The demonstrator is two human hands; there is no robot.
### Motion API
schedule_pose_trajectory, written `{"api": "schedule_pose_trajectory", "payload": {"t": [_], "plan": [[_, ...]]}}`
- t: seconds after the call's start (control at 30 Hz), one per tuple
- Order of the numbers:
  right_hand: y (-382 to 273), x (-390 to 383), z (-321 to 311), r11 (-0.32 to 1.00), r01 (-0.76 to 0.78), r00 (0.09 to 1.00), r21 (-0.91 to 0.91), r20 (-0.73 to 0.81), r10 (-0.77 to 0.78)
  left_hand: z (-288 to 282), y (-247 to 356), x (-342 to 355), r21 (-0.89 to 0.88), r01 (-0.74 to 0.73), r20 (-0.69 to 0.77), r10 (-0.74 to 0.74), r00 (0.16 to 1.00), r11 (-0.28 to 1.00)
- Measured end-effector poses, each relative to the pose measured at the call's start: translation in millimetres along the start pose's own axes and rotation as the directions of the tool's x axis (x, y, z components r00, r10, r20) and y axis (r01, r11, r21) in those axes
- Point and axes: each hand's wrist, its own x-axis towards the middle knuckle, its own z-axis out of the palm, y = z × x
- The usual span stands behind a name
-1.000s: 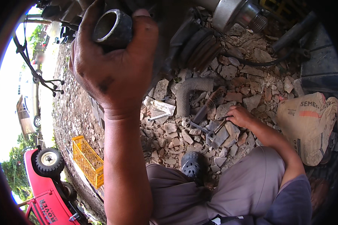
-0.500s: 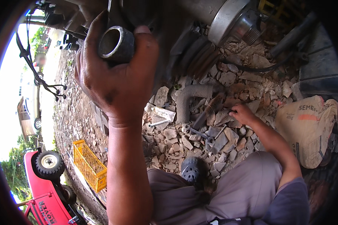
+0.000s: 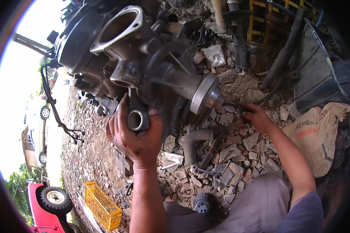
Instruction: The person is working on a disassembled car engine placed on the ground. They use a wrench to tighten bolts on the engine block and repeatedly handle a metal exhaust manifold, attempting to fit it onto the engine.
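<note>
A large, dark, greasy gearbox-like casting [image 3: 159,70] fills the upper middle, with a triangular open flange [image 3: 118,29] on it. My left hand [image 3: 136,138] is closed round a short metal part with a round eye [image 3: 138,120], thumb on one side and fingers on the other, just below the casting. Whether this part is fixed to the casting cannot be seen. To the right, a shiny round flange with a threaded shaft end [image 3: 212,97] sticks out of the casting. Beside that end my right hand [image 3: 256,116] is closed on something dark and blurred.
Broken stones and tiles cover the ground, with a ribbed hose [image 3: 190,145], wrenches [image 3: 212,173] and a metal bar [image 3: 210,151] among them. A cement sack [image 3: 315,136] lies right. A yellow crate [image 3: 103,206] and red vehicle [image 3: 41,207] stand left; black cables [image 3: 52,101] hang there.
The view has tilted up, bringing the casting into sight. My right hand has risen from the rubble to beside the threaded shaft end. My left hand keeps its hold on the eye part.
</note>
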Motion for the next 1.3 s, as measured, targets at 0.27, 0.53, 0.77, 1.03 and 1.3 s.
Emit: {"api": "schedule_pose_trajectory", "payload": {"t": [0.27,0.53,0.77,1.03,1.3], "plan": [[-79,46,78,0.867,0.167,0.978,0.470,0.033,-0.207,0,3,-2,0.066,-0.025,0.026,0.024,0.999,0.998],[-105,42,130,0.656,-0.058,0.985,0.752,0.150,-0.085,-4,-3,-7,0.112,-0.014,0.013,0.012,1.000,0.994],[-109,42,140,0.557,-0.099,0.987,0.825,0.153,-0.050,-2,0,-4,0.114,-0.020,0.010,0.019,1.000,0.993],[-92,58,155,0.489,-0.080,0.978,0.868,0.162,-0.129,-3,-1,-5,0.112,-0.002,0.024,-0.001,1.000,0.994],[-90,85,110,0.873,0.306,0.951,0.380,-0.074,-0.301,-4,-4,-7,0.118,-0.026,0.039,0.022,0.999,0.993]]}}
